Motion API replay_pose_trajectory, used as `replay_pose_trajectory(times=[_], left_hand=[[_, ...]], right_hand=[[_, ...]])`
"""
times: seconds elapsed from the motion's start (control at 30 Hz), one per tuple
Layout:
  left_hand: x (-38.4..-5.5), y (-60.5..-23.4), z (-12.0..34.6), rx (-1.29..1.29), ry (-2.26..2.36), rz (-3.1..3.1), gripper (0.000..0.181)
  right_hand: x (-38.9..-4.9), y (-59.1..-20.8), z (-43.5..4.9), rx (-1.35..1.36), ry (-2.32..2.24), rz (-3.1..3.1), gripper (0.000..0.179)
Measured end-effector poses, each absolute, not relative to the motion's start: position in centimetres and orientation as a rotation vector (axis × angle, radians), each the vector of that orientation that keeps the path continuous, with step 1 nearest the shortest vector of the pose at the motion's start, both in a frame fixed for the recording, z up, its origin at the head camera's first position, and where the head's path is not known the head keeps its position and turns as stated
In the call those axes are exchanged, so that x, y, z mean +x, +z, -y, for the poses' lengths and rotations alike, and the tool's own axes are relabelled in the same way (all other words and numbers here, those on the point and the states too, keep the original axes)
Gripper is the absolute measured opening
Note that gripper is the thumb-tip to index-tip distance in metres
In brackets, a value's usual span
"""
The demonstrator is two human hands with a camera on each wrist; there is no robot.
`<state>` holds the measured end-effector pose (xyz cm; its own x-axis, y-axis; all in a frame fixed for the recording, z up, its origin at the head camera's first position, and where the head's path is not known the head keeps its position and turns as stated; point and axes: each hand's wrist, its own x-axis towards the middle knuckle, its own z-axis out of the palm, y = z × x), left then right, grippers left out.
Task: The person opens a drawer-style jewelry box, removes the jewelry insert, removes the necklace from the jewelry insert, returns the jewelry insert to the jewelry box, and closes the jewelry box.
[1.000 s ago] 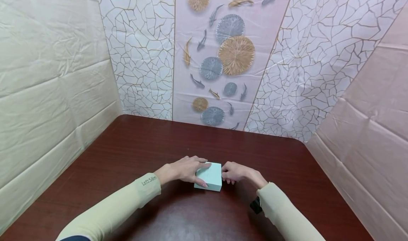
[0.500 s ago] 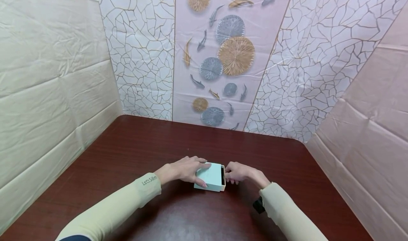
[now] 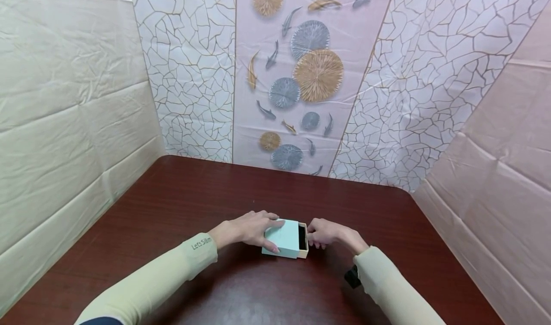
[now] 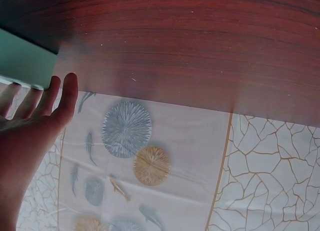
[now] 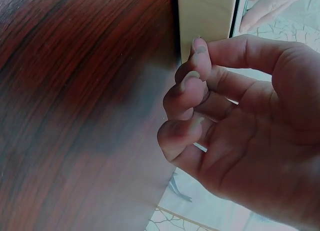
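Head view: mint box sleeve (image 3: 287, 236) at six o'clock; drawer (image 3: 303, 254) slid further out towards three, so opening well under way. Left hand (image 3: 253, 228), thumb spread wide, holds sleeve; right hand (image 3: 327, 232), fingers curled, pinches drawer's end.

One table (image 3: 206, 186): dark red-brown, streaked wood grain, glossy; both far corners rounded. On it, one box (image 3: 287, 240): pale mint-green, lying flat, well in from the far edge, roughly midway between left and right edges; cream tray (image 3: 303, 254) partly out toward the right edge, interior dark.
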<state>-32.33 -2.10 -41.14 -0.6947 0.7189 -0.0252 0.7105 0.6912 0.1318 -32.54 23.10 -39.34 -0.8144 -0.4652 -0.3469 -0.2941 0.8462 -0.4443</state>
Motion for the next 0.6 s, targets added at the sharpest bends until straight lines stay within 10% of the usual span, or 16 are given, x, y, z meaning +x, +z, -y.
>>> replay_pose_trajectory(times=[0.6], left_hand=[[-32.21, -40.97, 2.04, 1.163, 0.191, -2.828, 0.082]], right_hand=[[-32.5, -39.02, -23.58, -0.491, -0.451, -2.601, 0.03]])
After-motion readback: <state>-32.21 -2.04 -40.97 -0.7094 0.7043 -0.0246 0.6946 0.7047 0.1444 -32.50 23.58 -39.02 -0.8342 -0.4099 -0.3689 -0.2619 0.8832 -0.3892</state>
